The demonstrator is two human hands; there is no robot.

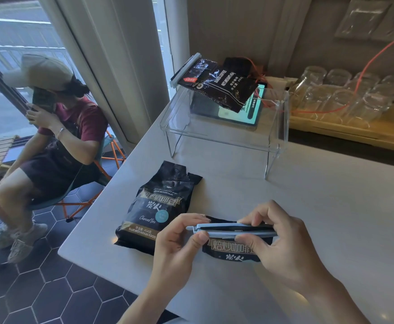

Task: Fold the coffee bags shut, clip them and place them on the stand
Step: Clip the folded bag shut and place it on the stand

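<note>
**Both hands on the clip at the near edge of the table**

The left hand (179, 239) pinches the hinge end of a pale blue clip (231, 231), thumb on the near bar and fingers curled behind. The right hand (277, 239) grips the clip's other end, fingers over the top and thumb beneath. The clip lies across the folded top of a dark coffee bag (232, 250), held just above the white table (320, 206) and close to its near edge.

Just left of the hands, a second coffee bag (155, 206) lies flat, its top unclipped, its lower corner near the table's left edge. Bare tabletop stretches to the right and between the hands and the clear stand (224, 136).

On the stand rests a third bag (221, 86), tilted, with a blue clip (184, 70) on its end overhanging the stand's left rim. Right of the stand, apart from it, a wooden tray (345, 127) holds upturned glasses (345, 94). Beyond the left edge a person sits on a chair (91, 183).
</note>
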